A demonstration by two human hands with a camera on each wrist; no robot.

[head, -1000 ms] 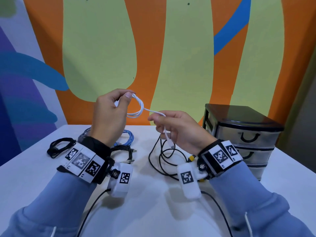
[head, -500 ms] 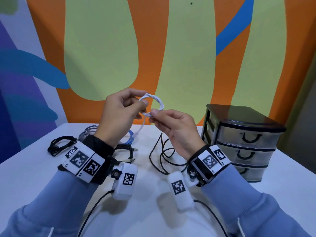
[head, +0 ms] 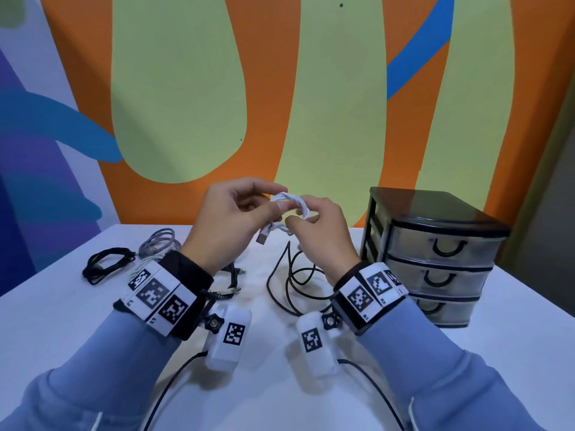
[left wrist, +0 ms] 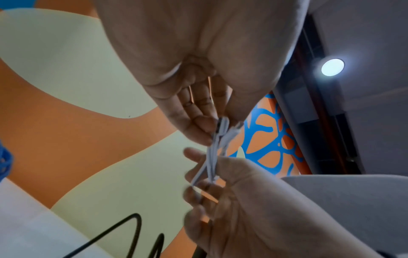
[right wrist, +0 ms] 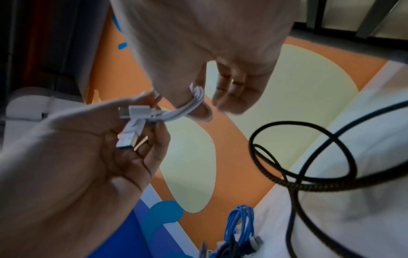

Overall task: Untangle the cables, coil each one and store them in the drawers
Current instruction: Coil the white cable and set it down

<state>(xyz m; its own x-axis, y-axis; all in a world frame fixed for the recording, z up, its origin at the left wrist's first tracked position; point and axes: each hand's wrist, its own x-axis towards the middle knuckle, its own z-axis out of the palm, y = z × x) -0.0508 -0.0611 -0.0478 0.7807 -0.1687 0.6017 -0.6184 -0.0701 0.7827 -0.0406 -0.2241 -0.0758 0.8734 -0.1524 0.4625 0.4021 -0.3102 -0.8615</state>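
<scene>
**One white cable coiled in both hands above the table**

The white cable (head: 289, 202) is wound into a small coil held in the air above the white table (head: 62, 321), between the two hands. The left hand (head: 227, 225) pinches one side of the coil with thumb and fingers, and its USB plug (right wrist: 129, 136) hangs down at that palm. The right hand (head: 320, 234) has its fingers curled through and around the other side of the coil.

On the table lie four more cables that can be counted: a loose black cable (head: 289, 281) under the right wrist, a coiled black cable (head: 105, 265) at the far left, a grey cable (head: 160, 247) beside it, and a blue cable (right wrist: 239, 221) seen from the right wrist. A further dark tangle near the left wrist is too hidden to count.

One drawer unit (head: 435, 253) stands at the right, with three translucent drawers, all closed, each with a black handle.

The wall behind is painted in orange, pale green, blue and purple shapes. A round ceiling light (left wrist: 332, 67) shows in the left wrist view. Both wrists wear bands with black-and-white square markers; no readable writing shows.
</scene>
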